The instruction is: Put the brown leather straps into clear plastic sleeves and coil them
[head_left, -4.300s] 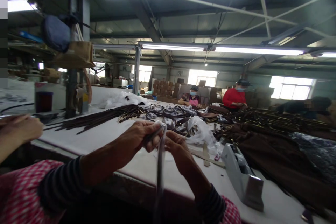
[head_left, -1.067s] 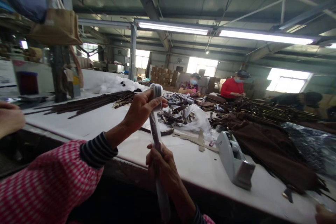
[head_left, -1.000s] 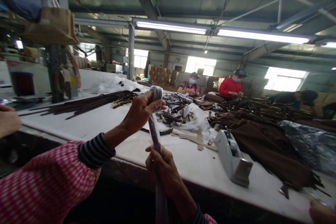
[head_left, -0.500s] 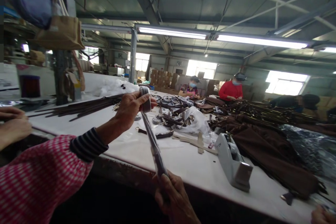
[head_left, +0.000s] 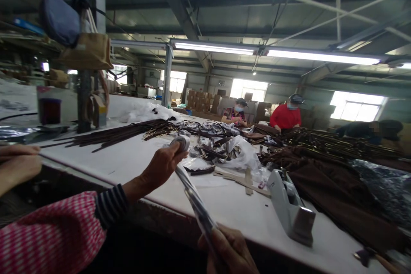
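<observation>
My left hand (head_left: pixel 162 167), below a red-and-white checked sleeve with a striped cuff, grips a roll of clear film (head_left: pixel 181 141) between thumb and fingers. From the roll, a shiny stretch of film runs down around a long dark strap (head_left: pixel 197 205). The strap's lower end is closed in my right hand (head_left: pixel 233 246) at the bottom of the view. Both hands are in front of the table edge, with the strap slanting between them. The strap's far lower part is hidden behind my right fingers.
On the white table (head_left: pixel 224 199) lie brown straps (head_left: pixel 109 132), a plastic bag (head_left: pixel 242 154), beige strips (head_left: pixel 237 180) and brown fabric (head_left: pixel 340 197). A grey tape dispenser (head_left: pixel 290 209) stands at right. Another person's hand (head_left: pixel 19 165) is at far left. Several people work beyond.
The view has tilted upward a little. My left hand and the roll have come lower, and my right hand has shifted down and to the right. Both still hold on.
</observation>
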Tool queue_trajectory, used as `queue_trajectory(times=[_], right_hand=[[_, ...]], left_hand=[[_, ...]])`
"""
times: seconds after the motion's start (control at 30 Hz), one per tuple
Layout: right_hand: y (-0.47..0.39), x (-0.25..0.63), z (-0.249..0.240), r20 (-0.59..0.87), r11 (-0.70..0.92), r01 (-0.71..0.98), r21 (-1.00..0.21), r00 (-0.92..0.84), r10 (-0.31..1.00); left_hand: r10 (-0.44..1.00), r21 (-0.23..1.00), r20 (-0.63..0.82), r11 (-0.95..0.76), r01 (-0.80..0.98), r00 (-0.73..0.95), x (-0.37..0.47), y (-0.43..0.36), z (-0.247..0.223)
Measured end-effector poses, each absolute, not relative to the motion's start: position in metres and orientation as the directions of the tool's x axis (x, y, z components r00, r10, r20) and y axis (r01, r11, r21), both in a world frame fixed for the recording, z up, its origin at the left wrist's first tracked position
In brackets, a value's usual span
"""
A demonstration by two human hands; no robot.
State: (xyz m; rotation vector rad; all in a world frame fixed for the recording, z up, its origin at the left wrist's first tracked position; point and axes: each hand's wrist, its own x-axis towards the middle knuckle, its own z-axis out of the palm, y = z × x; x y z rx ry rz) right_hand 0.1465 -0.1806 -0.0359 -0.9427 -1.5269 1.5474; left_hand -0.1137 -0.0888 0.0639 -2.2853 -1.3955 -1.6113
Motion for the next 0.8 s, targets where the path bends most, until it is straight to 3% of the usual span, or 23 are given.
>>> queue_trajectory(times=[0.07, 0.13, 0.23, 0.4, 0.5, 0.57, 0.63, 0.7, 0.8], right_hand=[[-0.179, 0.155, -0.019, -0.021, -0.023, 0.003, -1.0, -0.457, 0.889], [-0.172, 0.165, -0.002, 0.013, 0.001, -0.028, -1.0, -0.464, 0.886], [-0.152, 0.179, 0.02, 0.137, 0.09, -0.131, -0.987, -0.411, 0.901], [-0.106, 0.191, 0.036, 0.205, 0.156, -0.156, -0.975, -0.37, 0.906], [-0.078, 0.19, 0.034, 0.214, 0.187, -0.105, -0.977, -0.402, 0.89], [-0.062, 0.188, 0.028, 0.244, 0.262, -0.011, -0.965, -0.405, 0.881], [-0.051, 0.184, 0.022, 0.296, 0.371, 0.099, -0.923, -0.432, 0.852], [-0.047, 0.179, 0.016, 0.336, 0.477, 0.184, -0.86, -0.5, 0.798], [-0.053, 0.165, 0.01, 0.341, 0.527, 0.211, -0.824, -0.558, 0.757]], left_hand=[[0.552, 0.201, 0.793, -0.638, 0.743, 0.26, -0.118, -0.091, 0.043], [0.494, 0.036, 0.76, -0.68, 0.732, 0.422, -0.123, -0.097, 0.028], [0.516, 0.008, 0.676, -0.719, 0.695, 0.526, -0.129, -0.112, 0.016], [0.629, 0.203, 0.564, -0.733, 0.649, 0.534, -0.127, -0.128, 0.017], [0.744, 0.473, 0.49, -0.664, 0.579, 0.454, -0.12, -0.129, 0.023], [0.83, 0.695, 0.334, -0.537, 0.478, 0.448, -0.114, -0.131, 0.032], [0.851, 0.834, 0.162, -0.389, 0.392, 0.5, -0.109, -0.133, 0.042], [0.835, 0.909, 0.037, -0.257, 0.329, 0.549, -0.104, -0.134, 0.051], [0.85, 0.989, -0.018, -0.063, 0.135, 0.526, -0.098, -0.126, 0.056]])
